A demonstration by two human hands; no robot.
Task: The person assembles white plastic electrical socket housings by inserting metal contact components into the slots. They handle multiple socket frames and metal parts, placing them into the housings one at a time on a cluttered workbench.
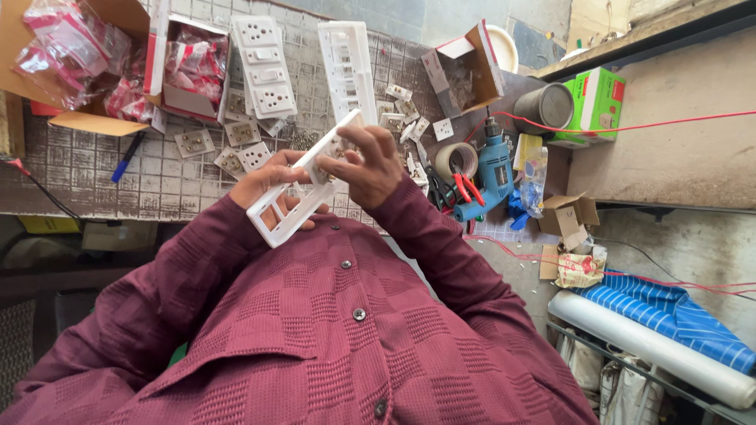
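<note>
Up close to our chest, above the tabletop (94, 169), we've got a long white switch plate (303, 182) held tilted, clear of the surface. Our left hand (272, 179) is wrapped around the plate's lower half from behind, fingers closed on it. Our right hand (366, 165) is curled over the upper end, thumb and fingertips pinching it where a socket module (335, 149) seems to sit in one of the openings. We can't quite tell if that module is fully seated or only half in.

Stuff that could go sideways, as we see it:

- The plate is thin, with empty cutouts in the lower part, so squeezing or twisting from both ends could flex or crack it.
- If the module goes in crooked, pushing harder could bend a clip rather than click it home.
- We're holding everything in mid-air, so a slip drops the plate or pops the module loose among the loose sockets (236, 153) scattered on the tabletop, where it'd get mixed up.
- The drill (492, 169) and red-handled pliers (465, 189) lie just beside our right elbow's path, so a careless sweep could knock them.
</note>
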